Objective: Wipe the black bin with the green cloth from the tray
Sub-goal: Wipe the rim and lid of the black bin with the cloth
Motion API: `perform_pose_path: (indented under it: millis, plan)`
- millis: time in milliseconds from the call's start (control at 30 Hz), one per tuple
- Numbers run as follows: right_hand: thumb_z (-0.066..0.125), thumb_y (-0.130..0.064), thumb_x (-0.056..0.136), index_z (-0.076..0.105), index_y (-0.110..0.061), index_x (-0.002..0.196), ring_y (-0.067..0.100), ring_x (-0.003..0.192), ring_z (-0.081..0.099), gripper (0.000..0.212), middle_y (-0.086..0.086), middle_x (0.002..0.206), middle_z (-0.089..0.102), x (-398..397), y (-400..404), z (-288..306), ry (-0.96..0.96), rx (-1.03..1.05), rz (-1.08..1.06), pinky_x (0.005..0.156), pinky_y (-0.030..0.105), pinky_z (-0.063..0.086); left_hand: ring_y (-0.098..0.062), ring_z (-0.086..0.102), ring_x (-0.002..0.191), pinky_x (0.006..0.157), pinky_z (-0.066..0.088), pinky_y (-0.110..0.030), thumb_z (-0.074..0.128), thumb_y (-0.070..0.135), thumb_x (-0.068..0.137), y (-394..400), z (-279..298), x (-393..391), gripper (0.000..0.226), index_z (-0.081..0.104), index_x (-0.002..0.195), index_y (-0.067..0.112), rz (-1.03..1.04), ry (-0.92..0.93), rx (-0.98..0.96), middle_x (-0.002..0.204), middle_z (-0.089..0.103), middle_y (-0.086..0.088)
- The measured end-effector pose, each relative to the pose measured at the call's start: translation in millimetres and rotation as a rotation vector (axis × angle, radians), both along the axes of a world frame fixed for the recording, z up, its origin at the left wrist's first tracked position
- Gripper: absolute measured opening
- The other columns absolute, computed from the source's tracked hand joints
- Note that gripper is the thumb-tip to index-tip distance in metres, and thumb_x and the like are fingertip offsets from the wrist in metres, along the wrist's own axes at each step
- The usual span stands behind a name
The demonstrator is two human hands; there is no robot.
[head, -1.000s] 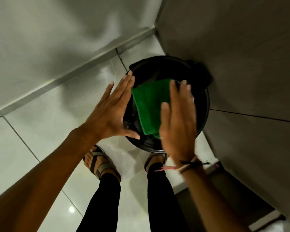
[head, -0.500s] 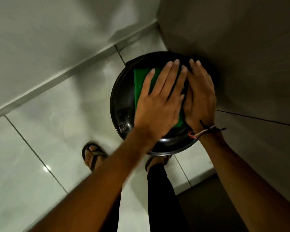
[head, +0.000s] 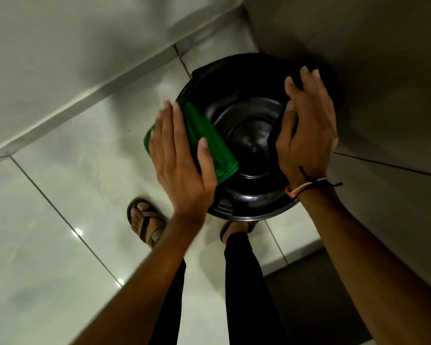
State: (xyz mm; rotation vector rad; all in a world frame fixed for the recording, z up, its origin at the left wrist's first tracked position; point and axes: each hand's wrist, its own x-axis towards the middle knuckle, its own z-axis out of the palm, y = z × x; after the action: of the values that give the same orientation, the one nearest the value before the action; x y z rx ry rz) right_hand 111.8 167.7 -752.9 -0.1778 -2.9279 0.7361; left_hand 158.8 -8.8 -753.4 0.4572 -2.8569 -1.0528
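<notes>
On black bin [head: 249, 150] lid: green cloth [head: 209, 143] under flat left hand [head: 179, 165].

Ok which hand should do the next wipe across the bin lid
The left hand. It lies flat on the green cloth at the left rim of the black bin, while the right hand rests on the bin's right side, with no cloth.

Dim, greenish; glare spots on floor tiles [head: 78, 231]; wide-angle bending at edges.

A green cloth [head: 210, 143] lies against the glossy black bin [head: 249, 135] (pale grey floor tiles [head: 67, 185], brown sandals [head: 147, 220]).
</notes>
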Motion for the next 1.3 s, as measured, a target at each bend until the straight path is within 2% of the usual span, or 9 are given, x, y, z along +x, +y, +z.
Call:
perform_pose_path:
  millis: [133, 267, 500, 600, 700, 833, 1000, 1167, 1300]
  plan:
    - [0.046, -0.007, 0.105, 0.059, -0.011, 0.139, 0.031, 0.150, 0.038, 0.037, 0.015, 0.155, 0.050, 1.5, -0.5, -2.0, -0.001, -0.013, -0.014, 0.120, 0.055, 0.038, -0.035, 0.024, 0.154, 0.126, 0.022, -0.055, 0.035, 0.028, 0.101, 36.3, 6.3, 51.2, 0.061, 0.030, 0.153, -0.005, 0.090, -0.081, -0.062, 0.162, 0.030, -0.025]
    - [0.045, -0.009, 0.106, 0.058, -0.011, 0.141, 0.030, 0.150, 0.037, 0.037, 0.014, 0.155, 0.049, 1.7, 0.9, -2.1, 0.003, 0.003, -0.001, 0.124, 0.051, 0.034, -0.030, 0.016, 0.155, 0.129, 0.013, -0.046, 0.024, 0.038, 0.106, 41.9, 2.6, 69.3, 0.061, 0.023, 0.153, 0.000, -0.061, -0.088, -0.122, 0.162, 0.028, -0.020]
    - [0.040, -0.023, 0.109, 0.057, -0.010, 0.142, 0.029, 0.149, 0.039, 0.039, 0.014, 0.155, 0.050, 1.8, 0.4, 0.2, 0.012, 0.077, 0.020, 0.124, 0.045, 0.033, -0.027, 0.026, 0.155, 0.127, 0.024, -0.046, 0.040, 0.033, 0.104, -27.0, 8.1, -34.7, 0.058, 0.037, 0.155, 0.005, -0.899, 0.141, -0.235, 0.163, 0.034, -0.015]
    - [0.038, -0.025, 0.109, 0.057, -0.009, 0.142, 0.029, 0.150, 0.038, 0.041, 0.015, 0.155, 0.049, 1.1, 0.6, 0.8, -0.012, 0.052, 0.008, 0.124, 0.047, 0.034, -0.029, 0.025, 0.155, 0.129, 0.020, -0.043, 0.037, 0.034, 0.107, -24.4, 3.5, -98.8, 0.056, 0.035, 0.156, 0.006, -1.101, 0.208, -0.217, 0.164, 0.032, -0.015]
    - [0.038, -0.027, 0.109, 0.058, -0.008, 0.140, 0.029, 0.149, 0.040, 0.042, 0.015, 0.154, 0.051, 0.6, 0.9, -0.8, -0.006, 0.042, -0.017, 0.121, 0.052, 0.037, -0.032, 0.032, 0.152, 0.125, 0.030, -0.047, 0.042, 0.031, 0.106, -27.8, -5.4, -107.0, 0.053, 0.041, 0.152, 0.005, -0.971, 0.217, -0.137, 0.161, 0.038, -0.018]
    - [0.037, -0.032, 0.110, 0.060, -0.007, 0.138, 0.031, 0.147, 0.043, 0.044, 0.015, 0.150, 0.056, 1.5, -1.7, -0.5, 0.023, -0.004, -0.042, 0.116, 0.056, 0.042, -0.034, 0.042, 0.145, 0.115, 0.043, -0.050, 0.043, 0.028, 0.104, -28.5, -12.1, -58.3, 0.052, 0.046, 0.148, -0.001, -0.411, 0.149, -0.038, 0.155, 0.044, -0.023]
    - [0.036, -0.039, 0.110, 0.060, -0.009, 0.138, 0.029, 0.147, 0.043, 0.048, 0.014, 0.149, 0.057, 0.9, 0.3, -0.6, 0.018, -0.030, -0.047, 0.117, 0.055, 0.042, -0.037, 0.029, 0.152, 0.125, 0.027, -0.054, 0.038, 0.030, 0.103, -0.8, -5.5, 21.8, 0.061, 0.031, 0.152, -0.007, -0.039, 0.025, 0.076, 0.160, 0.032, -0.026]
    - [0.034, -0.045, 0.109, 0.061, -0.009, 0.137, 0.028, 0.148, 0.041, 0.053, 0.013, 0.151, 0.054, 0.9, 2.6, -2.9, 0.020, -0.042, -0.032, 0.118, 0.053, 0.041, -0.040, 0.021, 0.150, 0.130, 0.006, -0.041, 0.029, 0.052, 0.104, 3.4, -14.6, 77.0, 0.071, 0.022, 0.151, 0.000, -0.269, 0.004, -0.071, 0.158, 0.020, -0.022]
    - [0.030, -0.050, 0.107, 0.059, -0.010, 0.139, 0.030, 0.149, 0.039, 0.059, 0.014, 0.153, 0.052, 2.0, 4.4, -1.3, 0.016, -0.032, -0.003, 0.119, 0.054, 0.039, -0.034, 0.026, 0.147, 0.129, 0.009, -0.041, 0.037, 0.065, 0.100, -38.5, -31.1, 67.1, 0.082, 0.027, 0.151, 0.001, -0.667, 0.171, -0.351, 0.155, 0.029, -0.020]
